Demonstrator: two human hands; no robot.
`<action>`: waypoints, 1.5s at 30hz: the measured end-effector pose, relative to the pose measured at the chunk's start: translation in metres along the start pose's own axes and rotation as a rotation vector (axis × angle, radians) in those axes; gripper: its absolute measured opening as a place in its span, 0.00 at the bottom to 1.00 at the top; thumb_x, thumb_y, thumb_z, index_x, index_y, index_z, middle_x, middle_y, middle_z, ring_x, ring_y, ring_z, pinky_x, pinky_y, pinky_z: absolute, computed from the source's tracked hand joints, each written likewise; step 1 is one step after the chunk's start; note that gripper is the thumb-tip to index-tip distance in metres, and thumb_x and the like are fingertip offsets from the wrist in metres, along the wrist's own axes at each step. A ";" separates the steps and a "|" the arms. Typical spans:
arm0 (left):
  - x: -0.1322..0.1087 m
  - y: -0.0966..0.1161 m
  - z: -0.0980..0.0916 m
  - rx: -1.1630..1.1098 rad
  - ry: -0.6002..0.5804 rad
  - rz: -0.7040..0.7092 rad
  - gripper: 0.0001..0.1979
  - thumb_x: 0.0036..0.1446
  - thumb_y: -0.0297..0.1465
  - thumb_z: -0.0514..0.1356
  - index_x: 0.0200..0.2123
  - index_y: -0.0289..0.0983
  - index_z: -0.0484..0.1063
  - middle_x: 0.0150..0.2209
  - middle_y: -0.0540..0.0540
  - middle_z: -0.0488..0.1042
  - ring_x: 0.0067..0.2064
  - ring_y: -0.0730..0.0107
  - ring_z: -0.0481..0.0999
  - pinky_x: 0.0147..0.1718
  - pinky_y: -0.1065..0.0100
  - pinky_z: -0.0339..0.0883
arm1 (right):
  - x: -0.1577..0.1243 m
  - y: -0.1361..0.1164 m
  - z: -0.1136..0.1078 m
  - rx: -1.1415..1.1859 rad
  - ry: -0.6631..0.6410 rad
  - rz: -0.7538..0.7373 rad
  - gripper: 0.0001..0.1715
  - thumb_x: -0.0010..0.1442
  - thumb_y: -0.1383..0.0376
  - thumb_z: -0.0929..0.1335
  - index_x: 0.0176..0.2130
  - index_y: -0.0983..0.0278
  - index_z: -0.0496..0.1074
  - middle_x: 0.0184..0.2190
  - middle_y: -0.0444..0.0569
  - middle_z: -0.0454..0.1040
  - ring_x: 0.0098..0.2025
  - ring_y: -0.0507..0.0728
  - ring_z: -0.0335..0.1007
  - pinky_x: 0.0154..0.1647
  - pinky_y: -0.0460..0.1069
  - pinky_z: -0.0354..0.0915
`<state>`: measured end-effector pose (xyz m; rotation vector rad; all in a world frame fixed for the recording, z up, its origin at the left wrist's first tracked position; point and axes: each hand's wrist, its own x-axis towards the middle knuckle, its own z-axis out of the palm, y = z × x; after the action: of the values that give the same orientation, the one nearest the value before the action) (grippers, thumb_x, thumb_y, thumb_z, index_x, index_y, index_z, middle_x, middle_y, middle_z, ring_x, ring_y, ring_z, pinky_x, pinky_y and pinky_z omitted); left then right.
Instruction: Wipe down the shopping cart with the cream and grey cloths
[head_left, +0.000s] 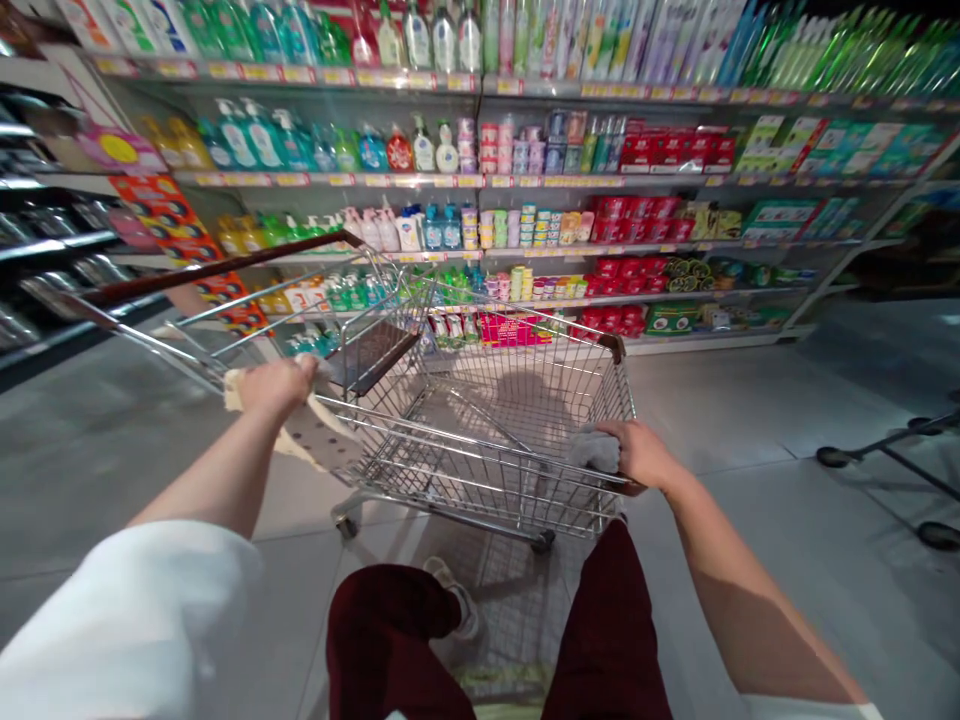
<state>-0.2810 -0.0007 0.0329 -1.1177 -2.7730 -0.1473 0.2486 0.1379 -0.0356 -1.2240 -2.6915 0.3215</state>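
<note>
A wire shopping cart stands sideways in front of me, its basket holding no goods. On the near side rail, towards the handle end, my left hand is closed round a cream spotted cloth that hangs down outside the frame. My right hand grips a grey cloth against the near corner at the cart's other end. The dark handle bar rises at the left, apart from both hands. A brown child-seat flap sits inside by the handle end.
Shelves of bottles, jars and boxes run behind the cart. An orange display strip hangs at their left end. Another wheeled frame stands on the tiled floor at right. My shoe is close to the cart's wheels.
</note>
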 end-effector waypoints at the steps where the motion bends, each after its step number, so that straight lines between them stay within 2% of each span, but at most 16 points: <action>1: -0.007 0.005 0.000 0.009 0.008 -0.019 0.34 0.64 0.43 0.41 0.45 0.20 0.76 0.49 0.21 0.76 0.53 0.39 0.74 0.52 0.50 0.62 | -0.002 -0.002 0.001 0.023 0.009 0.005 0.19 0.50 0.67 0.65 0.42 0.60 0.78 0.39 0.47 0.81 0.42 0.57 0.76 0.36 0.46 0.59; 3: -0.026 0.021 0.003 0.025 0.038 -0.027 0.35 0.65 0.43 0.39 0.44 0.22 0.77 0.47 0.25 0.78 0.53 0.44 0.75 0.53 0.54 0.62 | -0.007 -0.009 0.005 0.060 0.023 0.004 0.17 0.53 0.65 0.65 0.42 0.59 0.78 0.41 0.47 0.81 0.43 0.57 0.76 0.39 0.46 0.61; 7: -0.074 0.058 0.017 0.018 0.146 0.093 0.37 0.66 0.41 0.33 0.41 0.28 0.80 0.43 0.28 0.80 0.50 0.48 0.77 0.56 0.55 0.59 | -0.022 -0.035 0.014 0.004 0.063 -0.006 0.17 0.57 0.65 0.64 0.44 0.60 0.78 0.44 0.49 0.81 0.44 0.58 0.75 0.43 0.49 0.61; 11: -0.102 0.070 0.025 -0.020 0.181 0.029 0.37 0.66 0.43 0.35 0.41 0.29 0.79 0.43 0.28 0.80 0.50 0.44 0.76 0.57 0.50 0.59 | -0.049 -0.079 0.023 -0.026 0.056 0.025 0.17 0.58 0.66 0.64 0.44 0.60 0.77 0.43 0.50 0.80 0.41 0.59 0.74 0.43 0.52 0.59; 15: -0.098 0.051 0.018 -0.059 0.055 -0.035 0.35 0.65 0.45 0.37 0.43 0.27 0.79 0.45 0.24 0.78 0.51 0.42 0.76 0.48 0.53 0.68 | -0.079 -0.126 0.034 0.019 0.025 0.054 0.16 0.55 0.68 0.65 0.43 0.60 0.76 0.40 0.50 0.79 0.39 0.59 0.73 0.43 0.53 0.56; 19: -0.083 0.030 0.009 -0.015 -0.042 0.015 0.34 0.65 0.44 0.40 0.42 0.27 0.79 0.47 0.24 0.78 0.53 0.41 0.76 0.48 0.55 0.69 | -0.097 -0.162 0.043 0.135 0.009 0.016 0.13 0.51 0.68 0.66 0.39 0.59 0.73 0.37 0.48 0.78 0.39 0.59 0.71 0.43 0.53 0.55; 25: -0.060 0.021 0.011 -0.025 -0.064 0.035 0.33 0.66 0.44 0.40 0.45 0.29 0.79 0.48 0.27 0.78 0.54 0.44 0.76 0.47 0.58 0.69 | -0.097 -0.190 0.053 0.211 -0.075 -0.056 0.14 0.50 0.64 0.68 0.40 0.59 0.71 0.39 0.48 0.76 0.39 0.59 0.71 0.37 0.51 0.56; 28: -0.047 0.022 0.016 -0.051 -0.049 0.054 0.34 0.66 0.45 0.39 0.44 0.27 0.78 0.48 0.25 0.78 0.53 0.43 0.76 0.47 0.58 0.69 | -0.095 -0.195 0.054 0.301 -0.032 -0.110 0.11 0.50 0.64 0.68 0.37 0.59 0.70 0.37 0.47 0.75 0.38 0.57 0.71 0.33 0.49 0.56; 31: -0.034 0.025 0.020 -0.077 -0.020 0.067 0.36 0.66 0.47 0.37 0.45 0.27 0.78 0.47 0.24 0.78 0.51 0.43 0.77 0.46 0.57 0.69 | -0.085 -0.180 0.042 0.550 0.086 -0.198 0.04 0.55 0.63 0.66 0.33 0.60 0.69 0.33 0.46 0.74 0.34 0.55 0.71 0.32 0.47 0.59; 33: -0.026 0.027 0.023 -0.068 -0.010 0.093 0.36 0.66 0.48 0.37 0.45 0.30 0.78 0.47 0.26 0.79 0.50 0.43 0.77 0.44 0.57 0.69 | -0.066 -0.151 0.022 0.653 0.199 -0.180 0.08 0.58 0.59 0.65 0.33 0.61 0.69 0.32 0.47 0.75 0.33 0.54 0.70 0.33 0.46 0.61; 34: -0.022 0.028 0.025 -0.054 -0.001 0.110 0.36 0.66 0.48 0.37 0.45 0.30 0.78 0.47 0.27 0.79 0.50 0.44 0.77 0.44 0.57 0.70 | -0.052 -0.132 0.010 0.611 0.279 -0.115 0.10 0.59 0.58 0.64 0.34 0.61 0.70 0.32 0.48 0.76 0.33 0.54 0.71 0.34 0.47 0.62; 36: -0.015 0.031 0.027 -0.015 0.024 0.143 0.35 0.66 0.47 0.38 0.44 0.30 0.78 0.46 0.27 0.79 0.50 0.44 0.77 0.45 0.57 0.70 | -0.018 -0.086 -0.015 0.345 0.403 0.101 0.13 0.59 0.61 0.63 0.40 0.62 0.73 0.41 0.53 0.78 0.41 0.57 0.73 0.40 0.48 0.63; 38: -0.008 0.035 0.030 0.018 0.041 0.168 0.34 0.66 0.45 0.39 0.43 0.30 0.79 0.46 0.26 0.79 0.50 0.44 0.77 0.46 0.57 0.69 | 0.020 -0.041 -0.034 0.034 0.327 0.347 0.16 0.59 0.63 0.64 0.45 0.62 0.75 0.49 0.55 0.77 0.48 0.60 0.73 0.42 0.48 0.63; 40: -0.002 0.038 0.032 0.036 0.040 0.178 0.33 0.66 0.45 0.40 0.43 0.29 0.79 0.45 0.27 0.79 0.50 0.44 0.76 0.47 0.57 0.69 | 0.052 -0.004 -0.042 -0.021 0.196 0.426 0.14 0.54 0.65 0.67 0.40 0.65 0.79 0.43 0.58 0.79 0.44 0.62 0.75 0.39 0.48 0.63; 42: 0.002 0.042 0.033 0.043 0.023 0.183 0.32 0.66 0.45 0.41 0.43 0.29 0.79 0.44 0.27 0.79 0.51 0.44 0.76 0.48 0.58 0.69 | 0.072 0.020 -0.039 -0.005 0.048 0.435 0.16 0.55 0.64 0.67 0.42 0.64 0.80 0.40 0.55 0.80 0.43 0.62 0.76 0.38 0.48 0.63; 45: 0.002 0.045 0.031 0.037 0.027 0.157 0.33 0.66 0.45 0.40 0.42 0.29 0.79 0.44 0.27 0.79 0.50 0.46 0.76 0.47 0.58 0.69 | 0.078 0.035 -0.024 0.020 0.046 0.376 0.18 0.59 0.62 0.65 0.45 0.63 0.79 0.43 0.55 0.80 0.45 0.63 0.76 0.39 0.49 0.64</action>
<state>-0.2539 0.0372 0.0039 -1.3070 -2.6405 -0.0918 0.2291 0.2229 -0.0171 -1.7065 -2.4018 0.3609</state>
